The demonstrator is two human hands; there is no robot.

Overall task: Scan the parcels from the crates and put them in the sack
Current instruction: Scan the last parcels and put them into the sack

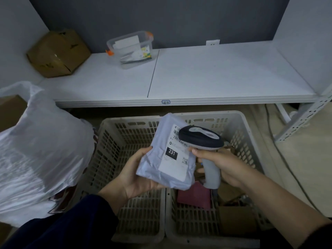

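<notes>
Holding a pale plastic-wrapped parcel (161, 159), my left hand (136, 178) cups it from below, thumb curled over its left edge, the printed label (177, 155) facing up. My right hand (224, 168) grips the grey handle of a barcode scanner (201, 136), fingers wrapped round it; the scanner's dark head sits over the label's upper right corner, and I cannot tell whether it touches. Parcel and scanner are both held above two beige slotted crates standing side by side: the left crate (125, 119) under the parcel, the right crate (240, 133) under the scanner hand. In the right crate I note a pink parcel (194, 196) and brown cardboard packages (235, 218). A white translucent sack (41, 150) stands just beside the left crate, on its left. Beyond the crates runs a white shelf (215, 74), carrying a tilted cardboard box (57, 53) at its far left and a clear lidded container (131, 49) near it. A dark cable (287, 168) trails over the floor at right.
</notes>
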